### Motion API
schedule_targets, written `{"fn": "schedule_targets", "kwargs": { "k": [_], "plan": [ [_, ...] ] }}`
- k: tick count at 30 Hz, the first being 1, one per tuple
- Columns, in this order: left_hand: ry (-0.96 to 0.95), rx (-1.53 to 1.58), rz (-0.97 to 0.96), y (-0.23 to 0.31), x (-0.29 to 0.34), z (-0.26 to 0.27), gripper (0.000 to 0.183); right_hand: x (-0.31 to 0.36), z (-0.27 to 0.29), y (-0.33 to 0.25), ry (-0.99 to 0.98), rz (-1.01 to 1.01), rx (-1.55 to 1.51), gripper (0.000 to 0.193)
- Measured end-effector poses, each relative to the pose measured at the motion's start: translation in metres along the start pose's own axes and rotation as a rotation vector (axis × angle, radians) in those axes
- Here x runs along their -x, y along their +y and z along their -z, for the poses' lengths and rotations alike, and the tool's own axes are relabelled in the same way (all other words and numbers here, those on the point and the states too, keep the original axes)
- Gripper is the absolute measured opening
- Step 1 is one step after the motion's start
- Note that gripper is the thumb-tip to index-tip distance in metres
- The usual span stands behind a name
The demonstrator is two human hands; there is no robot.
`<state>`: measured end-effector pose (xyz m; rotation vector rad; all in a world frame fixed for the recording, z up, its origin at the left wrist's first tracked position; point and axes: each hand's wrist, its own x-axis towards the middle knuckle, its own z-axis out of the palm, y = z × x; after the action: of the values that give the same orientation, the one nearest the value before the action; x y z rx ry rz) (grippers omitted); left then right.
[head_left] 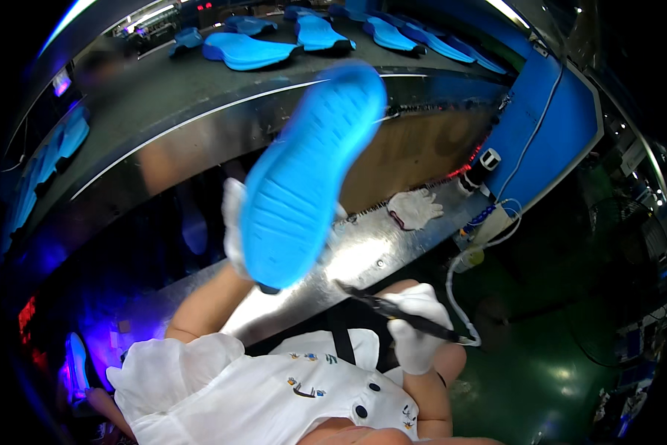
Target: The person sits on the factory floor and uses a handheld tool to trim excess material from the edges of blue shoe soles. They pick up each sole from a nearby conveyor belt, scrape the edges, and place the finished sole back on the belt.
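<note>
A bright blue shoe sole, slightly blurred, is held up in front of me with its grooved face showing. Behind its left edge is my left hand in a white glove; it grips the sole, and most of its fingers are hidden. Lower right, my right hand, gloved in white too, is closed round a slim black pen-like tool. The tool's tip points up and left, below and apart from the sole. A white cord runs from the tool's rear end.
Several blue soles lie along the dark belt ahead, curving down at the left. A metal ledge spans below it, with a loose white glove and a dark cylindrical container. Another person's arm is at lower left.
</note>
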<state>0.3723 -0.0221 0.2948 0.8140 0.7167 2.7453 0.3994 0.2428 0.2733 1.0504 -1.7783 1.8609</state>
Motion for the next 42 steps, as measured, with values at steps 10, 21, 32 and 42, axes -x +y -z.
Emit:
{"fn": "schedule_targets", "kwargs": {
  "k": [10,21,32,42],
  "plan": [
    [0.289,-0.55,-0.353,0.046,-0.07,-0.031,0.07,0.007,-0.004,0.018,0.229,-0.115,-0.056,0.02],
    [0.387,-3.028,0.075,0.119,-0.144,-0.044,0.069,0.021,-0.002,0.02,0.199,-0.181,-0.041,0.023],
    [1.865,-2.659,0.84,0.29,0.067,-0.09,0.035,0.024,-0.008,0.026,0.117,-0.34,-0.101,0.023],
    [1.306,-2.709,-0.289,0.271,0.143,-0.077,0.032,0.031,-0.011,0.032,0.165,-0.419,-0.153,0.021]
  ]
}}
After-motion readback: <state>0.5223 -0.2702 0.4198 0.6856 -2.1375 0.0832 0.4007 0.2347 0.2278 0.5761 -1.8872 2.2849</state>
